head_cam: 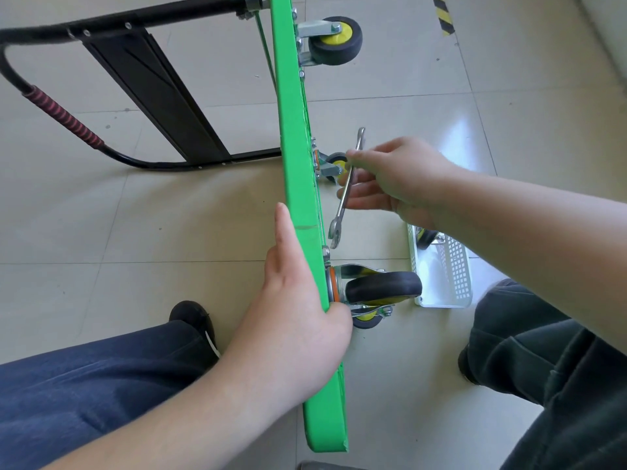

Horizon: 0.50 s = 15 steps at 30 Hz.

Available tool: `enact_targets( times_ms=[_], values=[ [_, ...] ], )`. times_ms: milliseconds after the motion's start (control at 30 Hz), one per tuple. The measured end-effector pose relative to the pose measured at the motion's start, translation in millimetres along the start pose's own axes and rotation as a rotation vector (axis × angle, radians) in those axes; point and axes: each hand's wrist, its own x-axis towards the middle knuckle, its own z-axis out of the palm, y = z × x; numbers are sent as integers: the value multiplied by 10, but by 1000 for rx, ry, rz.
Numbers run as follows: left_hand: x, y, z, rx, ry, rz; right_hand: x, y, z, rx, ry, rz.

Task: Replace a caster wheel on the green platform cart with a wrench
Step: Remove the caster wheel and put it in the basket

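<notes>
Green platform cart [298, 157] on its edge

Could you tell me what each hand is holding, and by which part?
The right hand pinches the wrench around the middle of its shaft. The left hand grips the edge of the green cart deck.
</notes>
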Motion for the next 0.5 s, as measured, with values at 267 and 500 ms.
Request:
enact_targets(
  times_ms=[267,500],
  values=[
    [3,11,-1,21,-6,-8,62,71,82,-55,-35,35],
    [10,-19,3,21,-11,-14,123,118,135,-48,-58,60]
  ],
)
